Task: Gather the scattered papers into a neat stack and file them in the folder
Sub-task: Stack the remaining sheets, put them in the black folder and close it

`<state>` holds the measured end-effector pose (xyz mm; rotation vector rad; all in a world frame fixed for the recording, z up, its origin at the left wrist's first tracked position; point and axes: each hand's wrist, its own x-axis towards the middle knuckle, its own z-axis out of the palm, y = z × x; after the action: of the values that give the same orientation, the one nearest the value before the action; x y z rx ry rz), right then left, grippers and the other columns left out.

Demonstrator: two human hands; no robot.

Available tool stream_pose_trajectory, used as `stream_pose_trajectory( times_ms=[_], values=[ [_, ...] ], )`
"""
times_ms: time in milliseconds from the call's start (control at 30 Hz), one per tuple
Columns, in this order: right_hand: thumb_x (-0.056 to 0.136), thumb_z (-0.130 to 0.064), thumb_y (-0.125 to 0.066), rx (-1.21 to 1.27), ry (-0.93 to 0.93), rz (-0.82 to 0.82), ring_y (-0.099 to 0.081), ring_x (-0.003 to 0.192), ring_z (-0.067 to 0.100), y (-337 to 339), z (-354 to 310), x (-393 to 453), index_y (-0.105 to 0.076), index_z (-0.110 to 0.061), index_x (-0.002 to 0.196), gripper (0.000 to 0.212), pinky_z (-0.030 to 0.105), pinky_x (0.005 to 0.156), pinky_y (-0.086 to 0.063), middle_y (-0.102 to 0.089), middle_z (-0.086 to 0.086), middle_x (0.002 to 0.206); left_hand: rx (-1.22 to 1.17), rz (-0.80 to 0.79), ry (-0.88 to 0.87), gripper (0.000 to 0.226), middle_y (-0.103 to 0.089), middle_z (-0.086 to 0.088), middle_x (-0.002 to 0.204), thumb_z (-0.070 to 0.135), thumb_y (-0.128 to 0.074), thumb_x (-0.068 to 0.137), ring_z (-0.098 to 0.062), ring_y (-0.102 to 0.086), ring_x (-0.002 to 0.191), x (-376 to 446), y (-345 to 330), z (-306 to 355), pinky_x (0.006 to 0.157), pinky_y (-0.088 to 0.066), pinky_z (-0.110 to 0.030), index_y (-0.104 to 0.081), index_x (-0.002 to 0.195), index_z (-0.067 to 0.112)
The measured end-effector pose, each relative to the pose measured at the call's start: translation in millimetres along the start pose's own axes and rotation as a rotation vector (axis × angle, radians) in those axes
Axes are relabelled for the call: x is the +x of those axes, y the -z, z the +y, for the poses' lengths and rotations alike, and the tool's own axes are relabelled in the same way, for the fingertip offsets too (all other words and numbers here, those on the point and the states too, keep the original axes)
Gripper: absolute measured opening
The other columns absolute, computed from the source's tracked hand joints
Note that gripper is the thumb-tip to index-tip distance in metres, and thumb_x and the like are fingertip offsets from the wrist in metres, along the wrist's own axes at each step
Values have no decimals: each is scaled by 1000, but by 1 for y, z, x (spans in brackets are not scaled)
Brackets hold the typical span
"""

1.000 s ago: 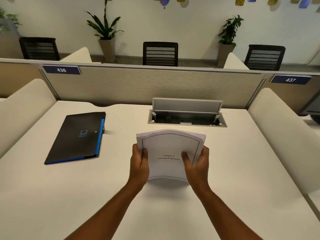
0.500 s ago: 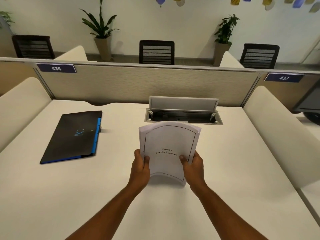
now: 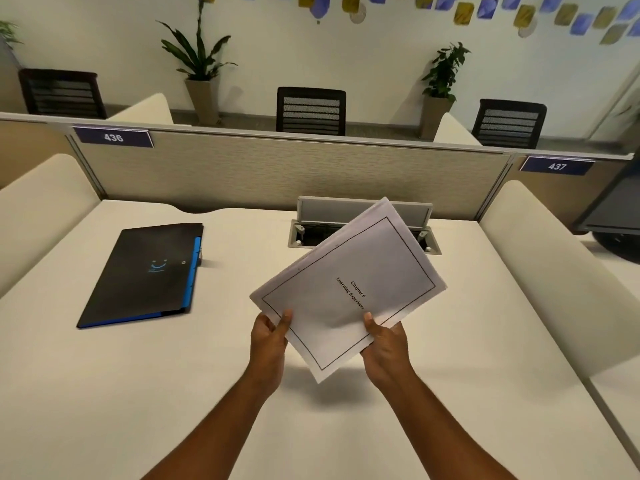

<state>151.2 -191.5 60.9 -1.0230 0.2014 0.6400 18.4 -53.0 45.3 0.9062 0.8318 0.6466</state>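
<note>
The gathering looked done: both hands held the stack of papers (image 3: 349, 289) above the desk (image 3: 485, 341), the left hand (image 3: 268, 344) pinching its near-left edge, the right hand (image 3: 384, 348) its lower right side. The folder (image 3: 145, 275) lay shut, apparently, well to the left, so next it needed opening. Since 0.5 s earlier, the stack had been turned from upright to a diagonal tilt.

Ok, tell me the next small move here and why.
Probably carry the paper stack left toward the folder. Left hand and right hand hold it gathered above the desk, and the folder lies closed, so it needs opening next.
</note>
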Motion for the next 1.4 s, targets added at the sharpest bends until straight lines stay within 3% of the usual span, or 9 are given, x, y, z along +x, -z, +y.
stream_pose_trajectory(
  times_ms=[100, 300, 567, 733, 867, 933, 1200, 1300, 1400],
  values=[
    [91, 10, -64, -4, -23, -82, -70, 109, 32, 0, 5, -6, -61, -18, 127, 46, 50, 93, -56, -74, 12, 120, 3, 0, -121, 22, -69, -9, 116, 15, -61, 94, -26, -65, 109, -1, -3, 12, 96, -50, -40, -60, 115, 17],
    [84, 13, -68, -26, 80, -51, -71, 103, 30, 18, -27, 18, -61, -12, 132, 55, 41, 82, -62, -73, 13, 117, 240, 102, -254, 33, -65, -1, 117, 20, -58, 96, -21, -63, 107, 9, 20, 36, 85, -52, -31, -51, 127, 18],
    [85, -3, -79, -747, 201, -272, -76, 90, 25, 24, -51, 24, -69, -20, 113, 35, 28, 68, -59, -79, 6, 97, 429, 189, -314, 40, -61, -3, 121, 32, -57, 96, -25, -61, 108, 8, 41, 43, 91, -54, -43, -47, 132, 20],
    [93, -12, -70, -879, 524, -100, -64, 78, 0, 10, -17, 8, -60, -28, 94, 20, 16, 68, -48, -71, -10, 91, 368, 252, -377, 42, -55, 8, 118, 33, -56, 95, -14, -59, 103, -9, 32, 35, 78, -52, -21, -42, 135, 32],
    [95, -12, -68, -897, 541, -71, -59, 92, -4, 17, 6, -4, -48, -34, 110, 33, 7, 69, -48, -60, -20, 103, 378, 288, -408, 39, -57, 13, 110, 36, -60, 92, -6, -58, 99, -21, 37, 23, 76, -51, -15, -44, 127, 38],
    [93, -14, -71, -892, 489, -78, -61, 102, -1, 24, 15, -7, -48, -30, 124, 41, 13, 78, -50, -60, -20, 110, 398, 282, -377, 36, -57, 12, 109, 34, -62, 91, -10, -59, 100, -24, 44, 14, 74, -50, -13, -44, 122, 38],
    [98, -13, -65, -872, 544, -30, -62, 94, -12, 20, 20, -10, -52, -39, 112, 32, 13, 77, -48, -62, -22, 103, 397, 265, -311, 40, -55, 2, 119, 27, -57, 95, -21, -55, 112, -24, 41, 7, 93, -51, -37, -43, 132, 27],
    [97, -15, -67, -819, 592, -29, -58, 97, -19, 17, 17, -12, -47, -49, 110, 42, 4, 70, -50, -59, -25, 106, 420, 227, -378, 41, -53, 7, 116, 27, -62, 92, -11, -55, 105, -27, 39, 14, 84, -52, -20, -40, 125, 36],
    [93, -9, -71, -845, 684, -52, -57, 107, -14, 19, 14, -15, -39, -45, 131, 61, 5, 75, -51, -53, -36, 115, 466, 213, -416, 50, -53, 7, 120, 17, -69, 88, -10, -55, 105, -26, 42, 19, 72, -47, -4, -40, 125, 33]
  ],
)
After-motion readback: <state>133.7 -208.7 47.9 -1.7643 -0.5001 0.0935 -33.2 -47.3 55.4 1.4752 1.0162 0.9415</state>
